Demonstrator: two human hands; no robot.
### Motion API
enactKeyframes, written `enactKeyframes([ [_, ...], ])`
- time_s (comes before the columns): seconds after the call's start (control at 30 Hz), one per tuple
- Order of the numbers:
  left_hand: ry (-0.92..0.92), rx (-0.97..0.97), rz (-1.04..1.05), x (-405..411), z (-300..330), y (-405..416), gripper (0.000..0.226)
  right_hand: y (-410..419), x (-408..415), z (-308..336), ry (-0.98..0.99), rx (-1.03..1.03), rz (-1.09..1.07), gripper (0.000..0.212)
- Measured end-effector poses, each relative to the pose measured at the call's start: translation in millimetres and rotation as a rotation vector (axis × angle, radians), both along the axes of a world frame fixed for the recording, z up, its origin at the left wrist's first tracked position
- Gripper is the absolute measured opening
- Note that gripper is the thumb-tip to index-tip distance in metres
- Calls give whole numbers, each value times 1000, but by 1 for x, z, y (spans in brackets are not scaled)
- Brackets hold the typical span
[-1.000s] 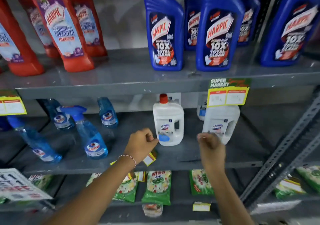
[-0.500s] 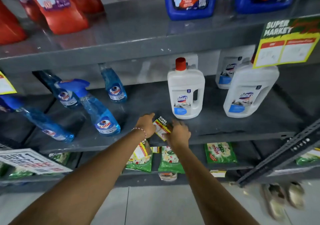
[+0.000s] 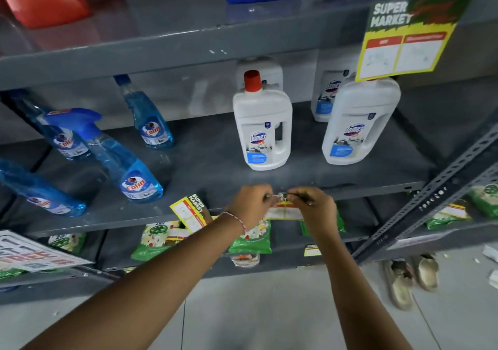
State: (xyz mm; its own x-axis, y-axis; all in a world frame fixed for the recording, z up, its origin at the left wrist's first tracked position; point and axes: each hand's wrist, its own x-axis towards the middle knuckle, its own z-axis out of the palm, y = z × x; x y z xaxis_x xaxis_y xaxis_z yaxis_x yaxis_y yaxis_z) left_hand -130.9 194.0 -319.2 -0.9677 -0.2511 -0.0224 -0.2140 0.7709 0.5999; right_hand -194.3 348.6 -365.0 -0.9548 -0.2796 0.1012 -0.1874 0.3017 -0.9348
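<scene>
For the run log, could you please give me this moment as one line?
left hand: pinches price tag | right hand: pinches same tag | place: front edge of middle shelf, before red-capped Domex bottle

Right grip (image 3: 314, 209) leaves right Domex bottle (image 3: 358, 128), joins left grip (image 3: 252, 205). Both now pinch top of price tag (image 3: 284, 212). Price tag shifts right along front edge of shelf (image 3: 210, 166), from left of middle Domex bottle (image 3: 262, 131) to directly before it. View drops lower: floor (image 3: 256, 309) and shoes (image 3: 409, 279) enter.

A shop: grey shelves (image 3: 188, 40) of cleaning bottles (image 3: 262, 123) with supermarket price tags (image 3: 407, 40).
</scene>
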Motion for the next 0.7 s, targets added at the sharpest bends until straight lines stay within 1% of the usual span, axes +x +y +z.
enactKeyframes([
  [0.07,-33,-30,-27,-12,-9,27,23,24,-10,-4,42,71,-25,14],
  [0.17,-91,-60,-36,-28,-22,59,24,52,-21,-10,32,165,-61,17],
  [0.23,-100,-73,-35,-35,-29,70,26,61,-27,-16,63,208,-60,18],
  [0.37,-89,-107,-7,-45,-35,77,31,64,-36,-24,82,213,-47,14],
  [0.47,-83,-172,-8,-49,-37,77,33,60,-38,-29,120,235,-73,11],
  [0.57,-102,-272,-30,-50,-39,76,34,57,-34,-32,157,260,-163,9],
  [0.7,-121,-413,-58,-45,-34,68,36,64,-38,-31,194,344,-350,21],
])
